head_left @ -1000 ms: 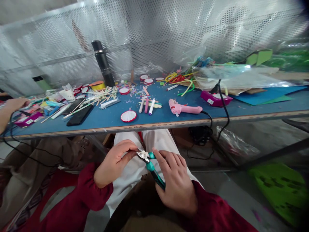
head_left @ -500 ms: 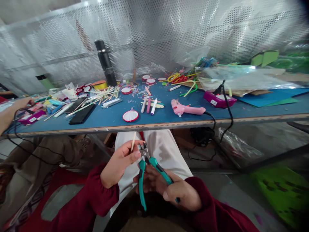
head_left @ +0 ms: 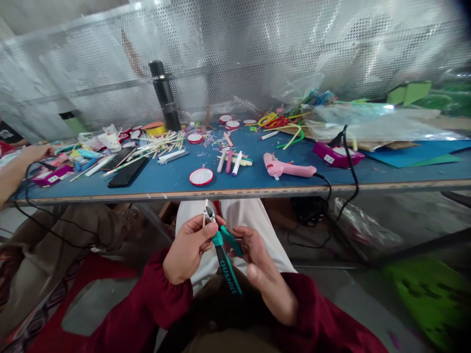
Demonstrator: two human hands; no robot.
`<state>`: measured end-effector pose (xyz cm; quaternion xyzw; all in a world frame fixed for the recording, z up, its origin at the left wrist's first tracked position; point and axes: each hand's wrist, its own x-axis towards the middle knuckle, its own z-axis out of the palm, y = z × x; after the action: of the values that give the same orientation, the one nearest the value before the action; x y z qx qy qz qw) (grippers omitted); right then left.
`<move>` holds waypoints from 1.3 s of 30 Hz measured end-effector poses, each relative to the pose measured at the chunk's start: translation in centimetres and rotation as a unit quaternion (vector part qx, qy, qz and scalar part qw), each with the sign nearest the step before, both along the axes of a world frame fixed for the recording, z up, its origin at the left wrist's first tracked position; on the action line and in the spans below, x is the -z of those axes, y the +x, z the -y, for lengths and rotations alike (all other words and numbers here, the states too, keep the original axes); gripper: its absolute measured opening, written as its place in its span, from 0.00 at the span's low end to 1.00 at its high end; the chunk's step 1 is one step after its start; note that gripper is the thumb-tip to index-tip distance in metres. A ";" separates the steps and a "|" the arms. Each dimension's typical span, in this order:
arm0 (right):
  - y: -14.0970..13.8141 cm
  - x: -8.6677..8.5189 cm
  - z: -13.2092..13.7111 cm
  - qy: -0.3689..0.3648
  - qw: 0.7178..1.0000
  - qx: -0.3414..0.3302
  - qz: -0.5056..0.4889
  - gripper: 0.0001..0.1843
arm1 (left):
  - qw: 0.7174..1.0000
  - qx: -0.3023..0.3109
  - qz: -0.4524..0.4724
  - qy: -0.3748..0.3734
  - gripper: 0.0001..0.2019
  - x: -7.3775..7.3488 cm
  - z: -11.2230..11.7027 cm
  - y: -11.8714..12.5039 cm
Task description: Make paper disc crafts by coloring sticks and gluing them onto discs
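My left hand (head_left: 189, 251) is closed around the head of a pair of diagonal cutters (head_left: 227, 268) with teal and black handles. A thin pale stick (head_left: 206, 208) stands upright in the same fingers, right beside the cutter jaws. The cutters are held over my lap, handles slanting down toward me. My right hand (head_left: 265, 274) is open just right of the handles, thumb and fingers apart. Its fingertips are close to the farther handle; whether they touch it I cannot tell.
On the blue table (head_left: 165, 189) ahead lie a red-rimmed white disc (head_left: 201, 177), several markers (head_left: 237, 163), a pink glue gun (head_left: 290, 169), a black phone (head_left: 128, 172) and a pile of sticks. A black bottle (head_left: 165, 98) stands behind. Another person's hand (head_left: 39, 154) is at left.
The cutters have turned and their handles have come closer together. My left hand now grips their head along with the stick. My right hand has opened and come off the handle it was around.
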<state>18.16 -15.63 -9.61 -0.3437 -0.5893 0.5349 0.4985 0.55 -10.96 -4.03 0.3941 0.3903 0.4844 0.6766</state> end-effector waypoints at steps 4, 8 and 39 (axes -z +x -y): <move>-0.4 -0.1 0.7 0.081 0.984 0.018 0.160 0.53 | 0.999 0.009 -0.039 0.020 0.21 0.4 0.4 0.6; -0.1 0.2 0.9 0.057 0.985 0.019 0.160 0.49 | 0.991 0.057 -0.098 0.068 0.21 -0.1 0.6 0.3; 1.9 -3.2 -0.8 0.253 0.908 0.108 0.316 0.53 | 0.824 0.040 -0.468 0.316 0.15 -5.2 -1.0 -1.9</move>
<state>20.03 -14.81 -6.44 -0.4187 -0.7907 0.1743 0.4113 -1.36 -9.93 1.21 0.7812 0.4691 0.3113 0.2698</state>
